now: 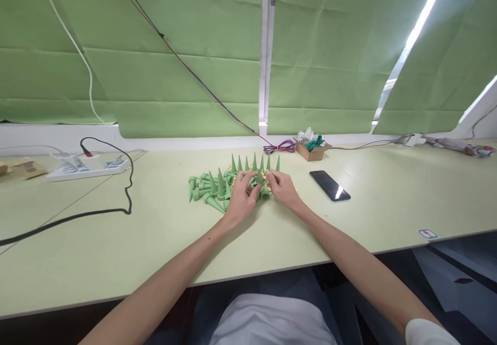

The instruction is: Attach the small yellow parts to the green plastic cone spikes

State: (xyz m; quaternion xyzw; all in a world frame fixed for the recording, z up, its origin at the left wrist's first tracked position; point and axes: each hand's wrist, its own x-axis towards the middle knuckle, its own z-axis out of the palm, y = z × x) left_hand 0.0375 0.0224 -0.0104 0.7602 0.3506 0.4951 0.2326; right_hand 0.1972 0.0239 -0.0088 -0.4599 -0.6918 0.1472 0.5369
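Green plastic cone-shaped spikes (220, 185) lie in a pile on the table, several standing point up in a row at the back. At the pile's right side my left hand (241, 195) has its thumb and fingers closed around one upright green spike (260, 177). My right hand (282, 189) is pinched shut just right of that spike; whatever its fingertips hold is too small to make out. Small yellow pieces (273, 183) are scattered among the spikes, partly covered by the hands. Another green spike (265, 193) lies with its open collar facing me, below the hands.
A black phone (330, 185) lies to the right. Behind it stands a small cardboard box (310, 151) with plastic wrap and green material, beside coiled wires (285, 146). On the left are a white power strip (89, 169) and a black cable (129, 200). Green blinds hang behind the table (155, 252).
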